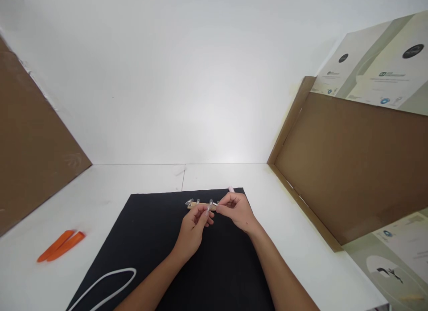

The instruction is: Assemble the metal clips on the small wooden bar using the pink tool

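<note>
My left hand (pixel 193 231) and my right hand (pixel 237 210) are raised together above a black mat (pixel 140 239), near its far edge. Their fingertips pinch a small clear tube (pixel 210 206) with a metallic end. A narrow wooden strip (pixel 193 206) lies just beyond my left hand, with several small clear pieces (pixel 189 202) at its end. A small pink object (pixel 231 189) pokes out behind my right hand. A white cable (pixel 107 284) loops across the mat's near left corner.
Two orange plastic pry tools (pixel 62 245) lie on the white table (pixel 100 190), left of the mat. Brown cardboard panels stand at the left (pixel 33 146) and right (pixel 337 168). Printed white-and-green cardboard (pixel 377 63) leans at the upper right, and a white wall (pixel 167 88) rises behind.
</note>
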The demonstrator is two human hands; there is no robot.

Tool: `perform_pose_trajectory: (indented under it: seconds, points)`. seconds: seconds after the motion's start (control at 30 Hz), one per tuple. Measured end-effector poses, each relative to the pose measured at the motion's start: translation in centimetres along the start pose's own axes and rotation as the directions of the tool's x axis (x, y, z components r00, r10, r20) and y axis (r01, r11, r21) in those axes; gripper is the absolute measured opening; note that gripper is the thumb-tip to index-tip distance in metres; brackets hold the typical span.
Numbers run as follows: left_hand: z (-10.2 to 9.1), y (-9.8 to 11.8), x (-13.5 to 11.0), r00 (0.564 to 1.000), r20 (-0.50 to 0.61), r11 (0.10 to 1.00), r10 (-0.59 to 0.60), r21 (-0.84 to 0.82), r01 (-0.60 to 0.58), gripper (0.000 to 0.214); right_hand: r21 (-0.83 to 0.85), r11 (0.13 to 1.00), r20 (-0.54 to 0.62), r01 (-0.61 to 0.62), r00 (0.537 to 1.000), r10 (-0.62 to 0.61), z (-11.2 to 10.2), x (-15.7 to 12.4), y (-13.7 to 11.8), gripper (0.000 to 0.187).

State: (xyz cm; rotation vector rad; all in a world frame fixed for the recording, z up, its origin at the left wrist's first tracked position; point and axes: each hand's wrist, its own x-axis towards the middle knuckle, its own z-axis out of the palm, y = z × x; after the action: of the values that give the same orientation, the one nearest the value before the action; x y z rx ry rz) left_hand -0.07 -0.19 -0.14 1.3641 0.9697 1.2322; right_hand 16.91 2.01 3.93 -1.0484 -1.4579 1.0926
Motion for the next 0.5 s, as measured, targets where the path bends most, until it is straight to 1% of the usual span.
perform_pose_trajectory:
  seconds: [0.1,0.17,0.23,0.3,0.37,0.5]
  points:
    - [0.02,0.27,-0.08,1.0,-0.003,1.0,0.001,0.0,-0.001,0.026,0.083,0.996,0.11,-0.041,0.993,0.032,0.11,-0.29,0.0,0.021]
    - [0.03,0.4,-0.09,1.0,-0.003,1.0,0.002,-0.005,-0.002,0.025,0.136,0.989,0.187,-0.053,0.982,0.027,0.26,-0.48,0.07,0.021]
    - [0.02,0.41,-0.05,1.0,-0.006,1.0,0.006,-0.009,-0.006,0.024,0.157,0.986,0.212,-0.049,0.977,0.015,0.43,-0.56,0.16,0.019]
    - [0.01,0.29,0.0,1.0,-0.006,1.0,0.011,-0.009,-0.011,0.023,0.16,0.986,0.189,-0.047,0.982,0.016,0.57,-0.52,0.24,0.018]
    - [-0.01,0.11,0.03,1.0,-0.002,1.0,0.014,-0.005,-0.014,0.024,0.15,0.988,0.14,-0.047,0.99,0.026,0.65,-0.4,0.27,0.018]
    - [-0.06,-0.11,0.0,1.0,0.006,1.0,0.006,-0.007,-0.006,0.024,0.092,0.995,0.059,-0.034,0.998,0.029,0.59,-0.14,0.13,0.019]
